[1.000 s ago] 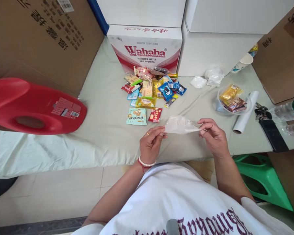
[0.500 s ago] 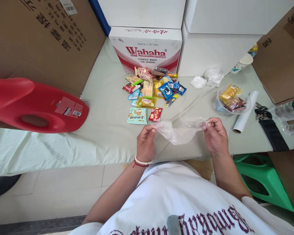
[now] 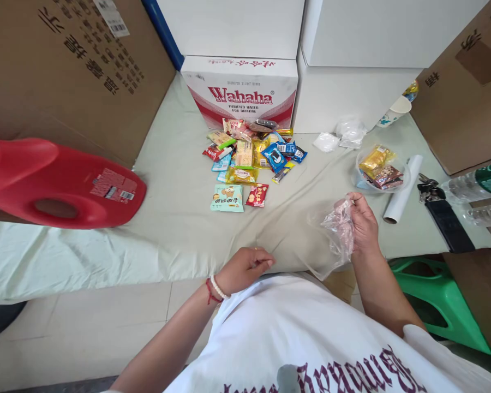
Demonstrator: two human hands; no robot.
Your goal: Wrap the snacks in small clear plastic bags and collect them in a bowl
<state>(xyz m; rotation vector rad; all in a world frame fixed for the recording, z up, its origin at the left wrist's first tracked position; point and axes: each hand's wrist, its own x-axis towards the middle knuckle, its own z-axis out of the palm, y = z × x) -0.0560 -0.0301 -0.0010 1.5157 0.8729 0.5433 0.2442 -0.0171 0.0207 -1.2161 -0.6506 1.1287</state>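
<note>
A clear, crumpled plastic bag [image 3: 339, 232] hangs from my right hand [image 3: 364, 226], whose fingers pinch its upper edge. My left hand [image 3: 245, 268] is over the front edge of the table, its fingers curled together and no object visible in them. It is apart from the bag. Beyond my left hand lie a pale green snack packet [image 3: 226, 197] and a small red packet [image 3: 257, 195]. Behind these is a heap of wrapped snacks, with a yellow packet [image 3: 241, 174] and a blue packet [image 3: 275, 157] among them.
A Wahaha carton [image 3: 241, 95] stands behind the snacks. Right of them are folded plastic bags [image 3: 326, 142], a round plastic tub [image 3: 401, 188] with packets, a white roll [image 3: 403, 188], keys [image 3: 430, 191] and a black phone-like object [image 3: 450, 226]. A red jug [image 3: 77, 204] lies left.
My left hand has let go of the plastic bag and moved down toward my body. The bag, stretched between both hands before, now hangs bunched from my right hand.
</note>
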